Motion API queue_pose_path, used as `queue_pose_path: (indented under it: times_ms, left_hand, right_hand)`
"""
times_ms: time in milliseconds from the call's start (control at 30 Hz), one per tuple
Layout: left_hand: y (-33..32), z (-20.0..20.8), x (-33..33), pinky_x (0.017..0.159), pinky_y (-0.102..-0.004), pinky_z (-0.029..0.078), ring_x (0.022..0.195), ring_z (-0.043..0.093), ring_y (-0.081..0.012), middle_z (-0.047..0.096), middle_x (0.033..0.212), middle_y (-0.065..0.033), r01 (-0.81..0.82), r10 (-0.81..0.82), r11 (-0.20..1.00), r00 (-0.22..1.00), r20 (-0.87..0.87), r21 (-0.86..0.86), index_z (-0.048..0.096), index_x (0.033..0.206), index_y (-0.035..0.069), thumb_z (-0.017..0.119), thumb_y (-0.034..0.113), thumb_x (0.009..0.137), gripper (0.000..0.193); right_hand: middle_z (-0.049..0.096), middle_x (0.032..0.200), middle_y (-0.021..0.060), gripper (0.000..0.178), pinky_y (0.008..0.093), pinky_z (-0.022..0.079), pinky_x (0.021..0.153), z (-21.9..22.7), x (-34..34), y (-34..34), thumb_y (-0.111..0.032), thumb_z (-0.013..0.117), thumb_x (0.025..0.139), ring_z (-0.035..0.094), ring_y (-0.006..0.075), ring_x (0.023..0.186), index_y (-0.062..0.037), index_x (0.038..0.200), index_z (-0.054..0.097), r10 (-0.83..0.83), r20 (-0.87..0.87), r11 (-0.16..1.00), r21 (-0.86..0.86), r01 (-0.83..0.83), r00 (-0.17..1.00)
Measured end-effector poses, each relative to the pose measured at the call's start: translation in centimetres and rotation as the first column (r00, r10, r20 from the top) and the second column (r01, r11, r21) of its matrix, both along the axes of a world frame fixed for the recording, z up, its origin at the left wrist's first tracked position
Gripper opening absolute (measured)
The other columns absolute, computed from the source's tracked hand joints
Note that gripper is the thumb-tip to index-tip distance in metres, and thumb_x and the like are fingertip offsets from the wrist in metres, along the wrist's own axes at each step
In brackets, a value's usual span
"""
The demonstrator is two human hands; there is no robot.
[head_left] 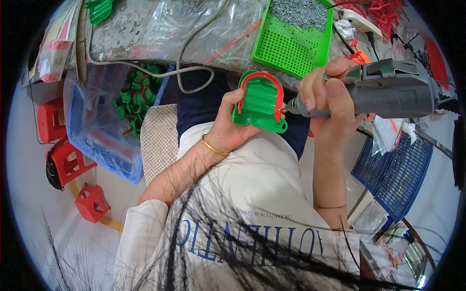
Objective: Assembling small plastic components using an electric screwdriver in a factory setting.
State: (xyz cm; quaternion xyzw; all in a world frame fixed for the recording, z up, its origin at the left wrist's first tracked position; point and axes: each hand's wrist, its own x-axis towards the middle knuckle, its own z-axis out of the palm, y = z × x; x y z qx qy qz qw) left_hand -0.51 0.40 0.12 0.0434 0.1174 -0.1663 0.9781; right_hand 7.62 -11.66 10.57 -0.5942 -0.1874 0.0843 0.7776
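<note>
Gripping tight, the left hand [227,127] holds one shell [258,101], the right hand [337,104] one drill [395,97]; one tray [286,51] sits at the tabletop's [145,36] near edge.

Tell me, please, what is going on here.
The person's left hand holds a green plastic piece with a red arched part on it. The right hand grips a gray power tool, its tip at or near the red arched part's lower right end. Ahead lies a green tray of small metal pieces; leftward, a blue crate holds green and red pieces.
</note>
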Motion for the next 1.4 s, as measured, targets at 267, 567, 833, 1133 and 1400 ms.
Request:
queue_pose_path:
  times_ms: [267,567,833,1133,1400]
  left_hand:
    - [-0.1,0.1,-0.2,0.097,-0.0476,0.041,0.109,0.055,-0.0326,0.056,0.118,-0.0181,-0.022,0.022,1.000,0.999,-0.026,0.014,0.046,0.126,0.002,0.051,0.046,0.083,0.062]
    - [-0.1,-0.4,-0.2,0.098,-0.0483,0.041,0.111,0.054,-0.0292,0.056,0.119,-0.0158,-0.011,0.011,1.000,1.000,0.003,-0.019,0.046,0.128,0.004,0.051,0.047,0.084,0.062]
    - [-0.4,0.9,-0.4,0.099,-0.0489,0.041,0.114,0.053,-0.0306,0.054,0.121,-0.0186,0.057,-0.053,0.996,0.997,-0.056,0.073,0.043,0.130,0.003,0.052,0.046,0.086,0.062]
    - [-0.2,0.3,0.4,0.091,-0.0449,0.046,0.104,0.054,-0.0322,0.052,0.119,-0.0149,0.097,-0.098,0.995,0.995,-0.030,-0.027,0.039,0.134,0.018,0.062,0.046,0.078,0.068]
    - [0.1,-1.3,0.6,0.095,-0.0442,0.044,0.108,0.055,-0.0316,0.053,0.119,-0.0234,0.116,-0.119,0.982,0.993,-0.015,-0.147,0.043,0.128,-0.001,0.049,0.054,0.084,0.071]
  right_hand:
    - [0.042,0.057,0.0019,0.020,0.0286,0.035,0.051,-0.5,-0.9,0.0,-0.016,0.058,0.086,0.043,0.0132,0.049,-0.0037,0.100,0.052,-0.011,-0.021,1.000,-0.006,0.011,1.000]
    - [0.043,0.057,0.0026,0.018,0.0287,0.036,0.049,-1.0,-0.7,-0.2,-0.017,0.059,0.087,0.044,0.0137,0.049,-0.0044,0.098,0.050,0.087,0.060,0.995,0.034,-0.089,0.994]
    - [0.046,0.057,0.0012,0.021,0.0274,0.035,0.046,-0.5,-0.2,-1.3,-0.016,0.062,0.085,0.045,0.0129,0.046,-0.0062,0.099,0.050,0.221,0.086,0.940,0.249,-0.235,0.972]
    - [0.046,0.065,0.0009,0.015,0.0274,0.039,0.053,0.4,8.0,-1.9,-0.004,0.059,0.084,0.043,0.0111,0.052,-0.0015,0.098,0.053,-0.285,0.109,0.956,0.103,0.274,0.952]
    - [0.050,0.069,0.0028,0.013,0.0275,0.041,0.053,-4.2,10.3,-1.7,0.002,0.059,0.083,0.046,0.0111,0.054,0.0003,0.095,0.053,-0.332,0.150,0.943,0.082,0.322,0.932]
